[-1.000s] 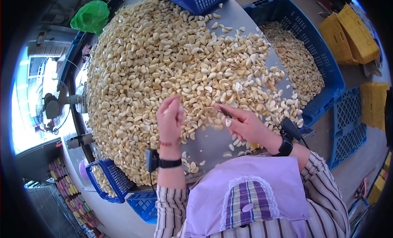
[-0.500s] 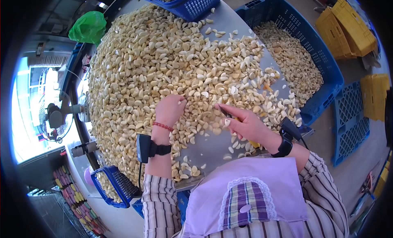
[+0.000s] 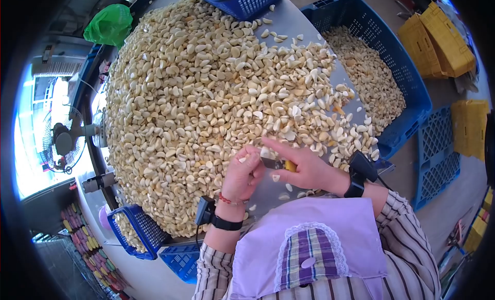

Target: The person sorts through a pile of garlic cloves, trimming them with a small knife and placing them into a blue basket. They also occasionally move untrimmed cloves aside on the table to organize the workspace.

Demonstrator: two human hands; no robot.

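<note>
A broad heap of pale, curved pieces that look like peeled garlic cloves (image 3: 175, 94) covers the metal table (image 3: 268, 189). At its near edge, my left hand (image 3: 241, 173) is closed, pinching a whitish clove (image 3: 265, 152) between the fingertips. My right hand (image 3: 312, 168) grips a small knife by its yellow handle (image 3: 291, 166), forefinger stretched out towards the clove. The short dark blade (image 3: 269, 163) lies right at the left fingertips, just under the clove. Both wrists carry black straps with small boxes.
A large blue crate (image 3: 417, 83) of similar pieces stands right of the table. One blue basket (image 3: 252, 6) sits at the far edge, another (image 3: 154, 238) at the near left. Yellow crates (image 3: 433, 42), a green bag (image 3: 109, 24) and a fan (image 3: 64, 140) are around.
My left hand has drawn back from the heap towards the right hand, now holding a clove. The knife blade has come up to it. The view has shifted slightly.
</note>
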